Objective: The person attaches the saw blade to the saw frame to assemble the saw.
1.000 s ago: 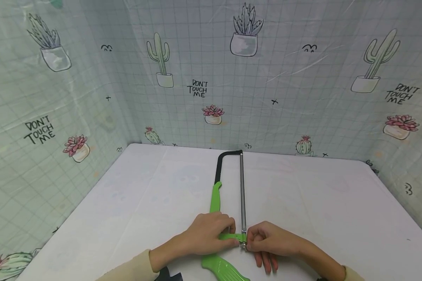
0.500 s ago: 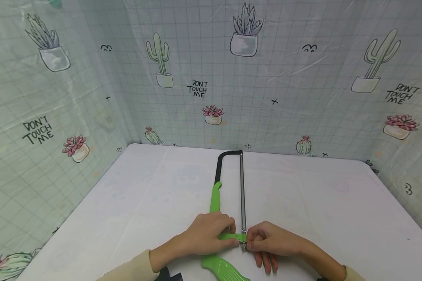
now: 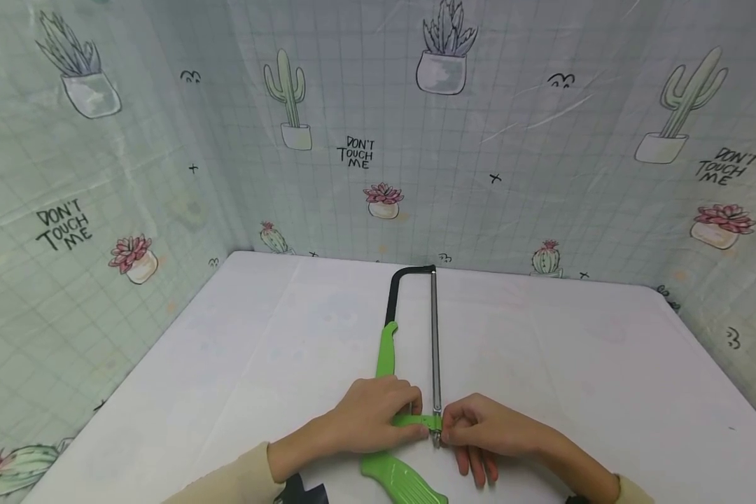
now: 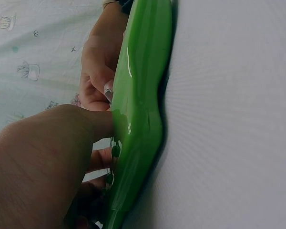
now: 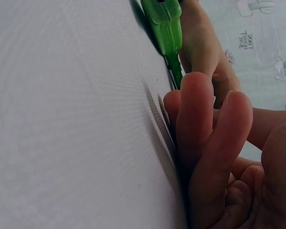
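A hacksaw [image 3: 386, 353] with a green handle [image 3: 403, 479] and black front frame [image 3: 393, 297] lies on the white table, its narrow blade [image 3: 435, 336] on the right side. My left hand [image 3: 378, 413] grips the green crosspiece [image 3: 409, 421] at the near end, thumb on the near side and fingers curled over the far side. Just past the crosspiece sits a small metal wing nut [image 3: 437, 439]. My right hand [image 3: 491, 427] pinches at it with thumb and index finger, the other fingers hanging below. In the left wrist view, shiny metal [image 4: 108, 93] shows at the right thumb.
White cloth covers the table [image 3: 573, 364]. A patterned curtain [image 3: 327, 91] with cactus prints encloses the back and sides. Something dark [image 3: 304, 491] lies by the left forearm at the near edge.
The wing nut shows a slightly different angle, as if turned. Both hands keep their places on the hacksaw. The head view has tilted a little.
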The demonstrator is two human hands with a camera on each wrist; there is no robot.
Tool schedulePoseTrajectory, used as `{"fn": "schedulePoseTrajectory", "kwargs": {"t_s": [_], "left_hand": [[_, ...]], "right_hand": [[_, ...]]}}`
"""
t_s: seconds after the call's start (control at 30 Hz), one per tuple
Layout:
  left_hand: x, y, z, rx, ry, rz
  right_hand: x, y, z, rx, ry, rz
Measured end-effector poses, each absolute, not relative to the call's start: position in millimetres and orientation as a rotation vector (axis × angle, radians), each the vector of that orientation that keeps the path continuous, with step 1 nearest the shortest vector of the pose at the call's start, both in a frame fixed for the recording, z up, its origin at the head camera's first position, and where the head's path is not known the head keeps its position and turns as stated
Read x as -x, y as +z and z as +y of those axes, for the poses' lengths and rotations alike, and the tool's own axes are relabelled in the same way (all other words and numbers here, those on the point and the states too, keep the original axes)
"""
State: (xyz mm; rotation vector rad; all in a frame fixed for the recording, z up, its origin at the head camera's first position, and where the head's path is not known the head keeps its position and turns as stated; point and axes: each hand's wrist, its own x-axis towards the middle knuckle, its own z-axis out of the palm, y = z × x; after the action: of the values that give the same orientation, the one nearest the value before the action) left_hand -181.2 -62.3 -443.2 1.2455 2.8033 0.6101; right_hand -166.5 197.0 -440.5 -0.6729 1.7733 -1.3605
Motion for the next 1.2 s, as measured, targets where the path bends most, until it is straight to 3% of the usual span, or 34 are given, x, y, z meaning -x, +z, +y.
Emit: {"fn": "schedulePoseTrajectory", "kwargs": {"t_s": [1.2], "left_hand": [[182.0, -444.4, -61.3, -1.249, 0.597, 2.811]], "right_hand": [[167.4, -439.0, 197.5, 0.682, -1.354, 1.775]]}}
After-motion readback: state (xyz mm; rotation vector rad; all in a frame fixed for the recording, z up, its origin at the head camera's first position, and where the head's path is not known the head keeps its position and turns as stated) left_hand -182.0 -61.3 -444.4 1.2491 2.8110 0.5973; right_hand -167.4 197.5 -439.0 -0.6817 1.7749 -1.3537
